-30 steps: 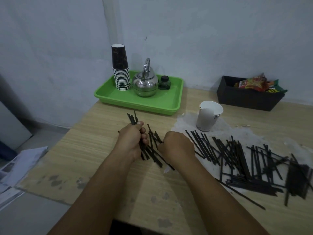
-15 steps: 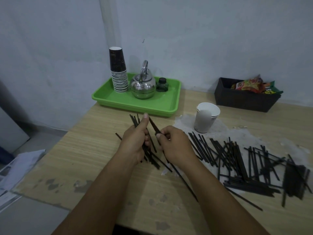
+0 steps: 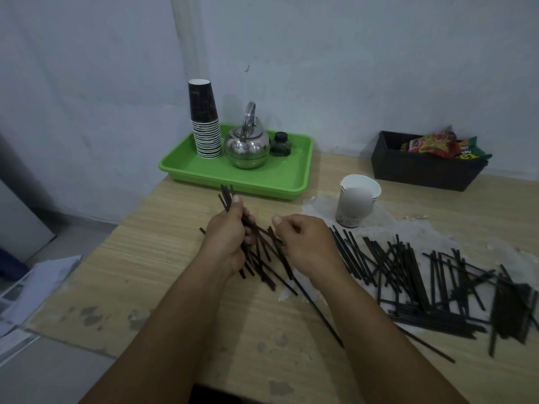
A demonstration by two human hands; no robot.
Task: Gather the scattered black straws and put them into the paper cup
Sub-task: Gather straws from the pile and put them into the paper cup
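Note:
My left hand (image 3: 229, 237) is closed around a loose bundle of black straws (image 3: 256, 258); their tips stick out past my thumb toward the green tray, and their lower ends fan out on the table. My right hand (image 3: 306, 243) is just right of the bundle, fingers curled, thumb and forefinger pinching a straw that runs back under my wrist. A white paper cup (image 3: 357, 201) stands upright behind my right hand, with no straws showing in it. Many more scattered black straws (image 3: 423, 275) lie across the table's right side.
A green tray (image 3: 204, 170) at the back holds a stack of dark paper cups (image 3: 204, 121), a steel kettle (image 3: 246, 144) and a small dark bottle (image 3: 281, 144). A black box with snack packets (image 3: 423, 167) sits back right. Papers (image 3: 29, 290) lie off the table's left edge.
My left hand lifted its bundle off the table and tilted it more upright. My right hand picked up a straw and brought it against the bundle.

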